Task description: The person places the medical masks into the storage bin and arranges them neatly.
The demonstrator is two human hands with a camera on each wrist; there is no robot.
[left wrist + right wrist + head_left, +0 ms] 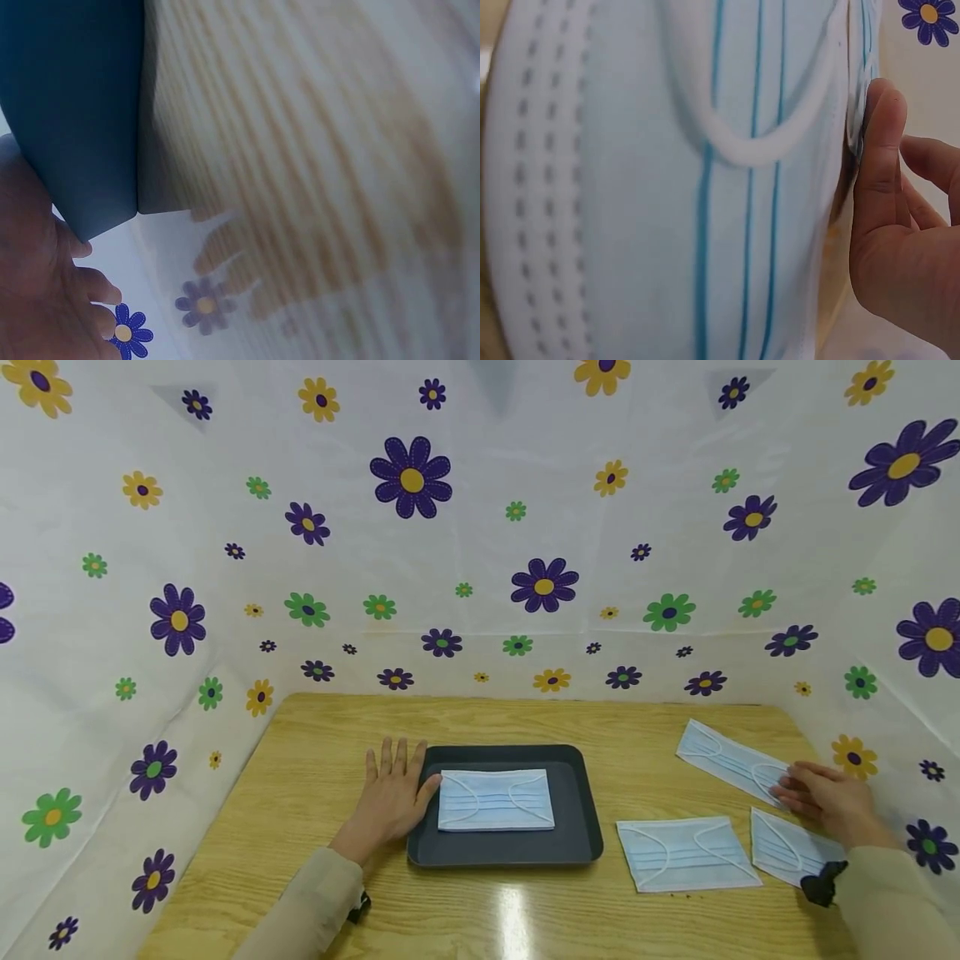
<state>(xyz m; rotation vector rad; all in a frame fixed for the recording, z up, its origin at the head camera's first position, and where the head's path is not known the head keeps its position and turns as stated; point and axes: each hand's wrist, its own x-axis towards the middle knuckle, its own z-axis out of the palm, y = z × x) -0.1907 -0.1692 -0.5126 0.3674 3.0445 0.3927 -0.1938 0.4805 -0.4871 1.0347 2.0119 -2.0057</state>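
Note:
My left hand (393, 793) rests at the left side of a dark grey baking tray (577, 810), fingers straight, thumb at the rim. In the left wrist view the tray's outer wall (75, 97) stands beside that hand. A blue pleated face mask (495, 802) with white ear loops lies flat in the tray. On the right, my right hand (832, 797) is at the right end of the farthest mask (723, 760), its thumb (885, 127) against the edge and the fingers apart from it. A nearer mask (645, 225) fills much of the right wrist view.
Two more masks lie on the wooden table (337, 735): one right of the tray (686, 856) and another, partly under my right wrist (787, 843). White flower-print sheeting (465, 543) encloses the back and both sides.

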